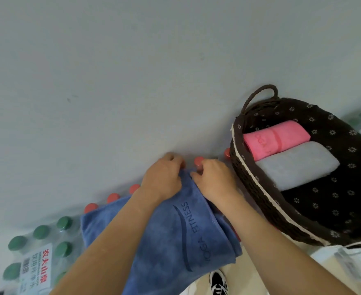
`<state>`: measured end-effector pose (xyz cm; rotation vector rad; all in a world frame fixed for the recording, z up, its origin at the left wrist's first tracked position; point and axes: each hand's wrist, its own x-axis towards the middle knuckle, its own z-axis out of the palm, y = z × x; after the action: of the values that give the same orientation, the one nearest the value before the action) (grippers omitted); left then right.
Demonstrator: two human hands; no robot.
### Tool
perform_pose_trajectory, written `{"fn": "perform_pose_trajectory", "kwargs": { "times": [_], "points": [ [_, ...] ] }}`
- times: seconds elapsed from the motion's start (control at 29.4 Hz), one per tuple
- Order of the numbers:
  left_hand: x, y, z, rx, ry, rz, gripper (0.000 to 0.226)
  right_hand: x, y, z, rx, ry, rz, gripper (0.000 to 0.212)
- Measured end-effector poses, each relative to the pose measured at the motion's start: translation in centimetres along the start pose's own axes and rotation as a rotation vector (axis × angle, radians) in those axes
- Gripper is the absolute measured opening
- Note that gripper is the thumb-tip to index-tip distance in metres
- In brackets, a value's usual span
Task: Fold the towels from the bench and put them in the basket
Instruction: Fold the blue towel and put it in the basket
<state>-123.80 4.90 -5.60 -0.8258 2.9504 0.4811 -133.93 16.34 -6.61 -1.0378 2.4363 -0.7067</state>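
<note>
Cream floor (247,265) nearest, one black-and-white shoe (218,282) on it. Both forearms reach away over a blue towel (164,241) draped across red-capped bottles (113,197). Left hand (162,179) and right hand (215,179) sit close together, fingers curled, pinching its far edge. Right: dark woven basket (324,199) holds a folded pink towel (275,139) and grey towel (296,165). Near left, green-capped bottle pack (35,265). Grey wall (132,60) beyond.
</note>
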Motion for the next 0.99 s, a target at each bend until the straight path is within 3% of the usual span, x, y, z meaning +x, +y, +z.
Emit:
{"fn": "perform_pose_trajectory", "kwargs": {
  "times": [0.2,0.31,0.41,0.54,0.61,0.75,0.85,0.99],
  "points": [
    [-0.4,0.0,-0.3,-0.089,0.030,-0.047,0.018,1.1,-0.4,0.4,0.075,-0.050,0.070,0.016],
    [-0.9,0.0,-0.8,-0.265,0.111,-0.067,0.009,1.9,-0.2,0.6,0.256,-0.032,0.116,0.021],
    [-0.7,0.4,-1.4,-0.434,0.083,-0.112,0.017,2.4,-0.3,0.4,0.516,-0.018,0.168,0.022],
    [-0.3,0.9,-1.6,-0.500,0.147,-0.177,0.015,2.5,-0.7,0.0,0.668,-0.065,0.158,0.002],
    [-0.4,1.0,-1.6,-0.500,0.158,-0.176,0.013,2.3,-0.7,-0.1,0.715,-0.082,0.156,0.012],
    [-0.5,1.1,-1.9,-0.480,0.132,-0.159,0.012,1.8,-0.4,-0.3,0.763,-0.081,0.115,0.010],
    [-0.4,0.8,-2.2,-0.453,0.173,-0.175,0.012,1.4,-0.1,-0.4,0.717,-0.071,0.017,0.021],
    [-0.7,0.5,-2.5,-0.405,0.224,-0.186,0.013,-0.8,0.3,-0.5,0.573,-0.161,-0.095,0.011]
  ]
}}
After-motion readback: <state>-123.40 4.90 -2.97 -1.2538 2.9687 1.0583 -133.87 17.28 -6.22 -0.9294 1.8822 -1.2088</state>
